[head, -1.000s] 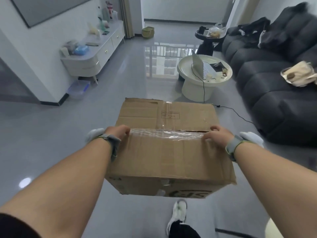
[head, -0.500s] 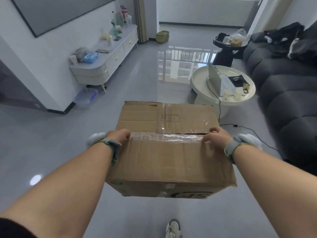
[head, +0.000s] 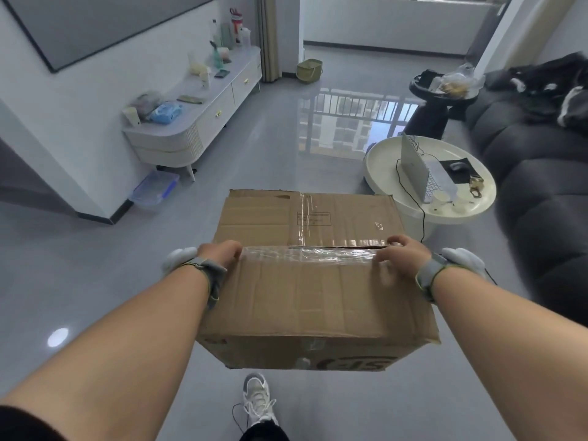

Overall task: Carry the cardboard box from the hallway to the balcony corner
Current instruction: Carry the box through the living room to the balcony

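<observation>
My left hand (head: 219, 254) and right hand (head: 402, 254) clamp the cardboard box (head: 313, 281) by its sides; best keep it level, passing left of the round table (head: 397, 198).

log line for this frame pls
phase: carrying | left hand and right hand: gripping taped brown cardboard box sides | box: airborne | ahead-right: round cream table

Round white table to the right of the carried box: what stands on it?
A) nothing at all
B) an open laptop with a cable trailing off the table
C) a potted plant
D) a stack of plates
B: an open laptop stands on the round white table, its black cable running down over the rim.
</observation>
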The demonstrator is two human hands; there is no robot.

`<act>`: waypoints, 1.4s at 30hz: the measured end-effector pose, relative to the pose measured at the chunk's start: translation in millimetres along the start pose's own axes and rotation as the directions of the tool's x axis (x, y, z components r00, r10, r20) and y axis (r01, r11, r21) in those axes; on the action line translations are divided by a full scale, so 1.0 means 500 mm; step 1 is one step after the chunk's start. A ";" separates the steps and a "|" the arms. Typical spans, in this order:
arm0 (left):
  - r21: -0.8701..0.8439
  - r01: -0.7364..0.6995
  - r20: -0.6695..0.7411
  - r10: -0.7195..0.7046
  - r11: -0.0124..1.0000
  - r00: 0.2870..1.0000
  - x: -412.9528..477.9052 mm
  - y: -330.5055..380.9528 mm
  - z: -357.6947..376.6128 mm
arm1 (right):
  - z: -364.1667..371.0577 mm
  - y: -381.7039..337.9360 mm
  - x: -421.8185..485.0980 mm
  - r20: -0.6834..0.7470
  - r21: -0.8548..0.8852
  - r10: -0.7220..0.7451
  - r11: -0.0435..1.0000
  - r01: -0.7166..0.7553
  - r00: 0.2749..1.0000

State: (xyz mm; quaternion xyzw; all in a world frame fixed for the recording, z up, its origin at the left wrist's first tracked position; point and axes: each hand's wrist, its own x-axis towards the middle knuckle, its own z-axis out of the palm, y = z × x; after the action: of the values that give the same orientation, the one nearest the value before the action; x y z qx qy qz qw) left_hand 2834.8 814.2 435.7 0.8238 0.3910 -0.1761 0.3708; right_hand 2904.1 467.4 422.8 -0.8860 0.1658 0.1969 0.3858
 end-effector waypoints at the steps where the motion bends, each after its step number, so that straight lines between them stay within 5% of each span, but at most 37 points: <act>1: 0.008 -0.006 0.005 0.006 1.000 1.000 0.033 0.019 -0.012 | 0.006 -0.024 0.023 -0.006 0.003 0.003 1.000 -0.003 1.000; 14: 0.178 -0.244 0.105 0.228 0.953 0.968 0.326 0.243 -0.140 | 0.045 -0.248 0.222 -0.099 0.085 0.041 0.996 -0.033 0.994; 42: 0.104 -0.006 0.015 0.004 0.995 1.000 0.693 0.717 -0.143 | -0.102 -0.581 0.822 -0.012 0.066 -0.058 0.996 0.059 0.998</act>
State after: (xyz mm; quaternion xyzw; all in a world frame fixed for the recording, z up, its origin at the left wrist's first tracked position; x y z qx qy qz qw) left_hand 3331.8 895.5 452.0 0.8416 0.3766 -0.2013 0.3307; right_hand 3401.4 558.8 438.3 -0.8780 0.1482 0.1755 0.4199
